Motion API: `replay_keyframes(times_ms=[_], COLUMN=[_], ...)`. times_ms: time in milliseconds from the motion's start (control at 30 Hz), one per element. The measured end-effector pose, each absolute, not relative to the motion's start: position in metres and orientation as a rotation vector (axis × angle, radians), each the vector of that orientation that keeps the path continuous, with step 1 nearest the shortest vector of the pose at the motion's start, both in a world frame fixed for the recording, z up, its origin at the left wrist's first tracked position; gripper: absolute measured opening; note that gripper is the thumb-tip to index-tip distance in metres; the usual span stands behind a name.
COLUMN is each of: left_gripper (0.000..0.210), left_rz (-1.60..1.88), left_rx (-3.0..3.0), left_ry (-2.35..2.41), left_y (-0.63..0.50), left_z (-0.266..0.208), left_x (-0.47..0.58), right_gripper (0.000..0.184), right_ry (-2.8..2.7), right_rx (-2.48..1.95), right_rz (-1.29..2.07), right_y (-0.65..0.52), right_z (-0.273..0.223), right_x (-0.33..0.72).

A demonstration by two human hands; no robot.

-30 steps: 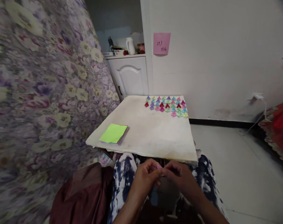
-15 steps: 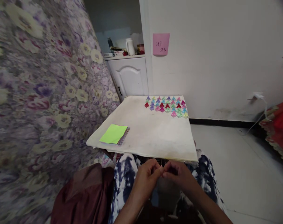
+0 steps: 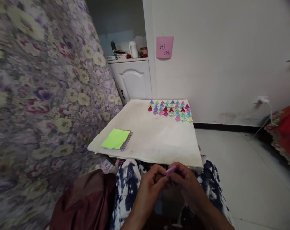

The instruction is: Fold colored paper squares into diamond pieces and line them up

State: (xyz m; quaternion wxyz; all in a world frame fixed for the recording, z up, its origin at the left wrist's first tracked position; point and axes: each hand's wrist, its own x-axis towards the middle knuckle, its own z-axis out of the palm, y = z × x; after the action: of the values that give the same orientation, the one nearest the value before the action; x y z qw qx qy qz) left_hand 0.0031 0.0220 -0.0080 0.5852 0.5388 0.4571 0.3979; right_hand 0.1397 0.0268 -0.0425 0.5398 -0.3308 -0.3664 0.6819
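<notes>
Between my fingertips is a small folded pink-purple paper (image 3: 170,170), just off the near edge of the table and above my lap. My left hand (image 3: 152,182) pinches its left end. My right hand (image 3: 186,179) grips it from the right, fingers curled; part of the paper is hidden by them. On the cream-covered table (image 3: 145,137), a stack of square paper sheets (image 3: 116,139) with a bright green one on top lies at the left. Rows of small folded paper pieces (image 3: 171,110) in many colours fill the far right corner.
A pink note (image 3: 164,47) with handwriting is stuck to the wall behind the table. Floral fabric (image 3: 70,105) hangs at the left, with a dark red cloth (image 3: 87,201) below. A white jug (image 3: 133,49) stands on the cabinet (image 3: 132,78). A plugged-in cord (image 3: 263,99) hangs at the right.
My hands have turned slightly, and the folded pink-purple paper now shows plainly between the fingers, where before it was almost hidden. The view has tilted a little.
</notes>
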Motion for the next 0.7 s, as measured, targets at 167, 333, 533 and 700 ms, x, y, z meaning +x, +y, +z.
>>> replay_keyframes(times_ms=[167, 333, 533, 700], left_gripper=[0.009, 0.012, 0.02, 0.022], left_rz=[0.883, 0.87, 0.905, 0.912], left_rx=[1.45, 1.469, 1.19, 1.062], left_ry=[1.221, 1.248, 0.977, 0.904], left_y=[0.018, 0.018, 0.023, 0.024], left_z=[-0.002, -0.001, -0.002, -0.004], left_x=[0.004, 0.004, 0.001, 0.0], right_gripper=[0.016, 0.022, 0.021, 0.019], right_ry=[-1.001, -1.206, -1.336, -1.37], right_rx=[-0.832, -0.928, -0.926, -0.844], right_rz=[1.596, 1.488, 1.324, 1.3], right_y=[0.029, 0.033, 0.034, 0.036], right_z=[-0.043, -0.036, -0.033, -0.039], right_x=[0.145, 0.155, 0.159, 0.161])
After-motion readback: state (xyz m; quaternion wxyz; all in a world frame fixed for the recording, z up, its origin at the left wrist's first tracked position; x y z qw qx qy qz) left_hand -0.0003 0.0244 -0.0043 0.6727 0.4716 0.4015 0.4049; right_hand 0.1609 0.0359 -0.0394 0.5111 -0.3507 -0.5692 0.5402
